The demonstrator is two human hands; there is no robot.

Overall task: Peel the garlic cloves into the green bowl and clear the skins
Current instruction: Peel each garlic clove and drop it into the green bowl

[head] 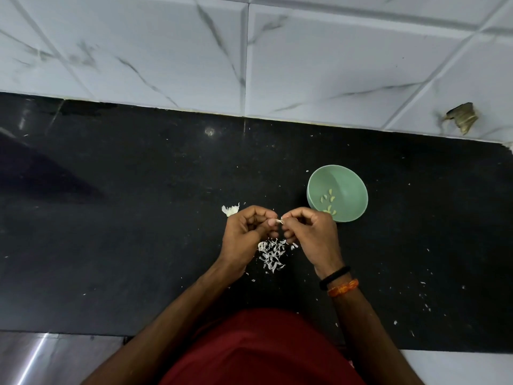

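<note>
Head view: both hands meet over the black speckled bench (pixel 138 245), left hand (pixel 244 234) and right hand (pixel 313 234) pinching one small garlic clove (pixel 279 221) between curled fingertips. Papery white skins (pixel 272 255) lie heaped beneath. Peeled cloves (pixel 329 202) sit in the round green bowl (pixel 352 187) just right.

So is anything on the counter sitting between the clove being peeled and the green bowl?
Nothing visible. Both hands, left and right, pinch the clove just left of the green bowl. The skin pile lies below the hands, and the garlic remnant on their far left.
</note>
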